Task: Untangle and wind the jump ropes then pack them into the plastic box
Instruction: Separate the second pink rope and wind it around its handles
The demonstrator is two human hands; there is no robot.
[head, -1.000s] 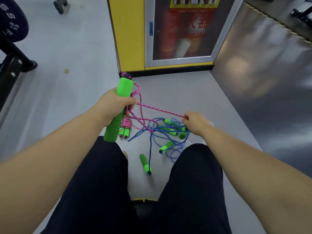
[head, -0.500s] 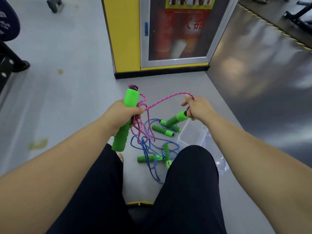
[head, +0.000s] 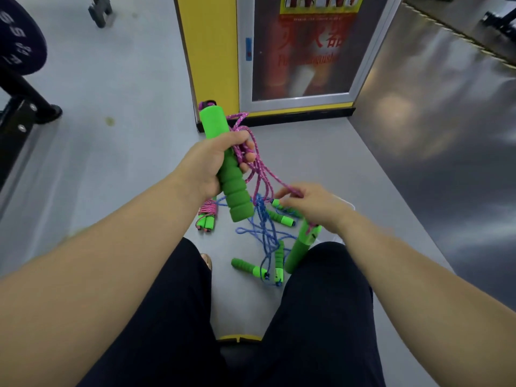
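My left hand grips a green foam handle upright, with loops of the pink rope gathered against it under my fingers. From there the pink rope runs down to my right hand, which pinches it near the fingertips. The rope's second green handle dangles below my right wrist, by my right knee. A tangle of blue ropes with several small green handles lies on the floor between my knees. Only a sliver of the plastic box shows behind my right hand.
A wound pink rope bundle lies on the floor left of the tangle. A yellow cabinet with a glass door stands just ahead. A weight plate and rack are at the far left. My dark-trousered legs fill the foreground.
My right hand has dropped from beside the left hand down toward the floor, sliding along the pink rope; the second handle now hangs below it. My left hand holds more loops.
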